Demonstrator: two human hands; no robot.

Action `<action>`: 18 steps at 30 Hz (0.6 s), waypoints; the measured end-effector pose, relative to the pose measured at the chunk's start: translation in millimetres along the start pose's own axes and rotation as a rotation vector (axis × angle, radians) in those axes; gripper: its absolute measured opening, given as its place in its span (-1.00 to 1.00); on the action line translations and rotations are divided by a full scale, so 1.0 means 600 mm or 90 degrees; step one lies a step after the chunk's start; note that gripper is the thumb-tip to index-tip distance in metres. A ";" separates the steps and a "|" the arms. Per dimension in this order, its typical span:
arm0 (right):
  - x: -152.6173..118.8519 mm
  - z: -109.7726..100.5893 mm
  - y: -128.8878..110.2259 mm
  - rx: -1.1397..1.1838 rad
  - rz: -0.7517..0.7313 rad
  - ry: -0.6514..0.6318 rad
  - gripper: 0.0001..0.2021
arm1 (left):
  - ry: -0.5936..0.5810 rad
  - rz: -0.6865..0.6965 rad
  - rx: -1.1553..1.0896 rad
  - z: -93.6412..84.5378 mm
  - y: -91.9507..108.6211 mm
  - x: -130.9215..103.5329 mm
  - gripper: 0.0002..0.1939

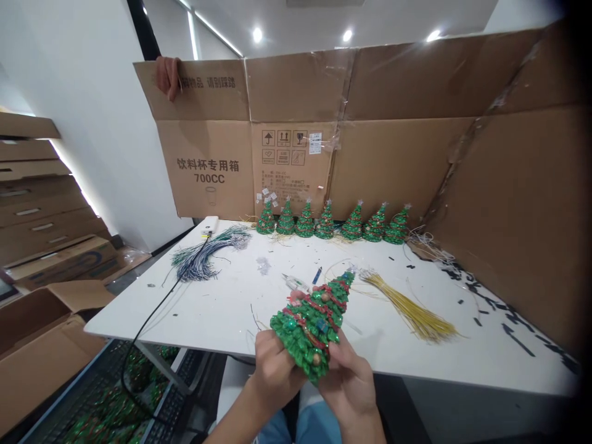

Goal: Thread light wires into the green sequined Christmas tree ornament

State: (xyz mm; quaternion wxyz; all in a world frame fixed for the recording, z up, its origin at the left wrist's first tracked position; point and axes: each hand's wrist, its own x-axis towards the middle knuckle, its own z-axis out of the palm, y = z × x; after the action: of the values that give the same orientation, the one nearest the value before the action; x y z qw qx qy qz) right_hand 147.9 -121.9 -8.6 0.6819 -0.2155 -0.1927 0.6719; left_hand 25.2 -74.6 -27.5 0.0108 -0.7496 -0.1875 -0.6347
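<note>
A small green Christmas tree ornament (317,320) with red garlands and coloured baubles is held tilted over the table's front edge, its tip pointing up and to the right. My left hand (272,367) is closed on the left side of its base. On the base's right side, my right hand (349,376) grips it too, thumb on the lower branches. The underside and several fingertips are hidden. Just beyond the tree lie a white tube with a pointed tip (295,282) and a small blue pen-like piece (317,275).
Several matching trees (325,222) stand along the back by a cardboard screen (296,166). Yellow wires (411,308) lie right, dark and white wires (198,262) left, near a white power strip (209,226). Black scraps (518,339) litter the right edge. A crate (115,407) of trees sits below left.
</note>
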 end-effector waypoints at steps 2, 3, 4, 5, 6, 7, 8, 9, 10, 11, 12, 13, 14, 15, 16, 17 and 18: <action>0.000 0.003 0.004 0.005 -0.022 -0.007 -0.46 | -0.012 -0.008 -0.008 0.001 -0.001 0.002 -0.81; 0.001 0.004 0.006 0.009 -0.027 -0.012 -0.49 | -0.014 -0.012 -0.009 0.002 -0.002 0.004 -0.81; 0.002 0.004 0.008 0.011 -0.029 -0.016 -0.51 | -0.012 -0.012 -0.009 0.002 -0.002 0.005 -0.82; 0.002 0.004 0.010 0.012 -0.029 -0.017 -0.53 | -0.011 -0.012 -0.009 0.002 -0.003 0.007 -0.81; 0.003 0.004 0.011 0.013 -0.029 -0.019 -0.55 | -0.009 -0.014 -0.008 0.002 -0.003 0.008 -0.81; 0.005 0.004 0.013 0.015 -0.033 -0.022 -0.55 | -0.006 -0.017 -0.005 0.001 -0.004 0.008 -0.81; 0.006 0.003 0.014 0.018 -0.036 -0.026 -0.56 | -0.002 -0.022 -0.001 0.001 -0.005 0.009 -0.81; 0.007 0.003 0.016 0.022 -0.040 -0.032 -0.56 | 0.003 -0.028 0.003 0.001 -0.005 0.009 -0.81; 0.009 0.002 0.018 0.027 -0.043 -0.038 -0.56 | 0.007 -0.034 0.006 0.001 -0.006 0.009 -0.82; 0.010 0.001 0.020 0.032 -0.045 -0.044 -0.57 | 0.011 -0.039 0.009 0.000 -0.006 0.010 -0.82; 0.011 0.000 0.022 0.036 -0.045 -0.049 -0.58 | 0.012 -0.043 0.012 0.000 -0.007 0.010 -0.82; 0.012 -0.001 0.024 0.039 -0.045 -0.054 -0.58 | 0.011 -0.046 0.015 0.000 -0.007 0.010 -0.83; 0.013 -0.001 0.025 0.040 -0.044 -0.057 -0.58 | 0.010 -0.049 0.019 0.000 -0.007 0.010 -0.83; 0.014 -0.002 0.026 0.039 -0.046 -0.059 -0.58 | 0.009 -0.049 0.021 0.000 -0.007 0.010 -0.83; 0.015 -0.002 0.026 0.036 -0.048 -0.059 -0.57 | 0.009 -0.048 0.021 0.000 -0.007 0.010 -0.83; 0.015 -0.003 0.026 0.029 -0.051 -0.057 -0.56 | 0.010 -0.046 0.016 0.000 -0.007 0.009 -0.83; 0.016 -0.003 0.026 0.020 -0.054 -0.054 -0.54 | 0.012 -0.045 0.009 0.001 -0.008 0.009 -0.83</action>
State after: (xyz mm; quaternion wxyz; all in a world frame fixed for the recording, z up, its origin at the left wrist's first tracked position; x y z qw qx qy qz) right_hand 136.3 -112.5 -18.9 0.7041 -0.1680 -0.2198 0.6540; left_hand 25.1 -68.7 -23.3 -0.0045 -0.7363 -0.2183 -0.6404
